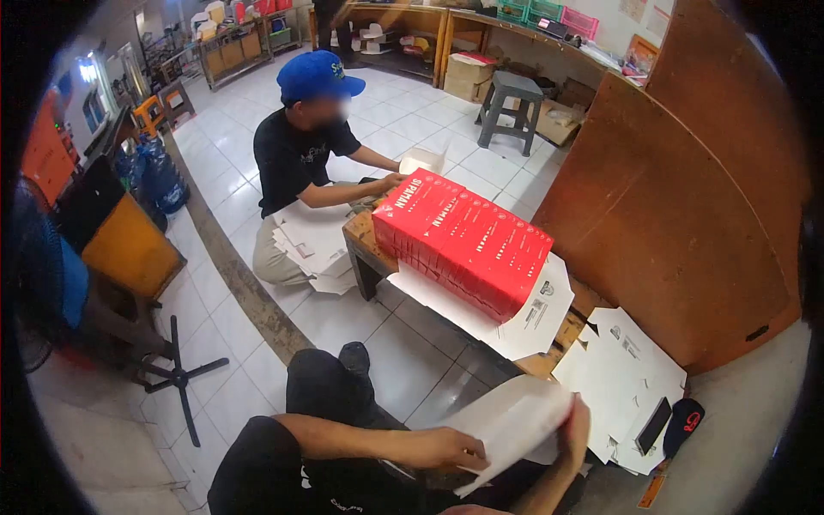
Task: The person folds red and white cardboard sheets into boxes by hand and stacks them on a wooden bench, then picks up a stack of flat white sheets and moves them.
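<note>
A folded white cardboard sheet [506, 421] is held over my lap, its surface slightly blurred. My left hand [455, 449] grips its near left edge with curled fingers. On the right side, my right hand [577, 427] is closed around the sheet's edge. Just beyond stands a block of stacked red boxes [463, 236] with white lettering, resting on flat white box blanks [536, 322] on a low wooden bench [369, 240]. More white blanks [618, 378] lie to the right of my right hand.
A co-worker in a blue cap [313, 77] sits across, handling white cardboard, with blanks [309, 245] on the lap. A dark phone [654, 426] and black cap [685, 422] lie at right. Brown boards [661, 223] lean along the right; a grey stool [510, 112] stands behind.
</note>
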{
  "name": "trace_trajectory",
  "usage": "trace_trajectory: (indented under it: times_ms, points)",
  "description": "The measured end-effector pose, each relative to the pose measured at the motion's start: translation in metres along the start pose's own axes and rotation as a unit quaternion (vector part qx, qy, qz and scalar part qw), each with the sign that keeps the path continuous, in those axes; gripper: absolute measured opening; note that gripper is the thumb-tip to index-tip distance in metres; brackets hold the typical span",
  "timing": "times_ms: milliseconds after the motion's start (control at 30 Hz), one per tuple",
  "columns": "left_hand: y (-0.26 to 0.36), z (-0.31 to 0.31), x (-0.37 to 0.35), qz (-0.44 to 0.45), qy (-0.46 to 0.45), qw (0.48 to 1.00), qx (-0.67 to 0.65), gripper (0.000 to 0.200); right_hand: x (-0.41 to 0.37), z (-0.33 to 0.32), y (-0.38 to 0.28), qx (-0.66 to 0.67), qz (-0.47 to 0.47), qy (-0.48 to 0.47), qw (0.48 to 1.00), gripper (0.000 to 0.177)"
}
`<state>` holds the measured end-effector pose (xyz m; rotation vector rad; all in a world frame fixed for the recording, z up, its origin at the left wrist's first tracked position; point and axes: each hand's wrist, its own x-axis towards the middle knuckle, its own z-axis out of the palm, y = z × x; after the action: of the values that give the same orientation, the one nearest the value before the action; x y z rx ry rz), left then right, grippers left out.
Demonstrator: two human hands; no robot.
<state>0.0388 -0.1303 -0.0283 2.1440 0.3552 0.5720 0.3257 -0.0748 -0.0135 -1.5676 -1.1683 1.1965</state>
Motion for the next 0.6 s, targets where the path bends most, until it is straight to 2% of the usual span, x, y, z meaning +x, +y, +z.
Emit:
trace_trajectory:
  times_ms: [67, 100, 133, 200, 233, 267, 300, 333, 367, 400, 433, 500, 600]
  points:
    - [-0.005, 0.022, -0.002, 0.08, 0.109, 0.99, -0.033, 0.024, -0.001, 0.046, 0.008, 0.08, -0.014, -0.042, 0.996, 0.048]
    - [0.014, 0.01, 0.002, -0.011, 0.144, 0.976, -0.165, 0.019, -0.011, 0.074, 0.001, 0.08, -0.057, -0.07, 0.993, 0.049]
    - [0.034, -0.002, 0.006, -0.088, 0.2, 0.928, -0.302, 0.018, -0.022, 0.098, -0.006, 0.08, -0.099, -0.098, 0.987, 0.052]
    - [0.031, -0.015, 0.005, -0.202, 0.153, 0.964, -0.08, 0.022, -0.034, 0.12, -0.001, 0.126, -0.089, -0.229, 0.961, 0.061]
    - [0.031, -0.023, 0.004, -0.253, 0.127, 0.959, 0.035, 0.025, -0.039, 0.13, 0.006, 0.153, -0.074, -0.276, 0.946, 0.066]
    - [0.031, -0.035, 0.004, -0.264, 0.202, 0.943, -0.021, 0.025, -0.041, 0.138, 0.035, 0.193, -0.047, -0.29, 0.936, 0.073]
    - [0.024, -0.032, 0.005, -0.285, 0.339, 0.893, -0.082, 0.026, -0.04, 0.142, 0.066, 0.238, -0.064, -0.296, 0.923, 0.084]
    - [0.016, -0.029, 0.007, -0.275, 0.476, 0.823, -0.138, 0.026, -0.055, 0.144, 0.035, 0.297, -0.027, -0.293, 0.908, 0.087]
    - [-0.012, -0.019, 0.005, -0.251, 0.561, 0.771, -0.165, 0.023, -0.052, 0.148, 0.028, 0.244, -0.103, -0.287, 0.92, 0.086]
    - [-0.022, -0.024, 0.002, -0.253, 0.575, 0.757, -0.182, 0.023, -0.052, 0.149, 0.023, 0.189, -0.178, -0.278, 0.925, 0.086]
    - [-0.029, -0.032, -0.001, -0.255, 0.588, 0.741, -0.2, 0.023, -0.06, 0.156, 0.017, 0.081, -0.177, -0.24, 0.951, 0.091]
    - [-0.035, -0.035, -0.003, -0.26, 0.608, 0.717, -0.221, 0.022, -0.059, 0.163, 0.021, 0.143, -0.238, -0.225, 0.934, 0.094]
    - [-0.039, -0.034, -0.004, -0.259, 0.634, 0.689, -0.238, 0.021, -0.054, 0.162, 0.024, 0.191, -0.264, -0.223, 0.919, 0.093]
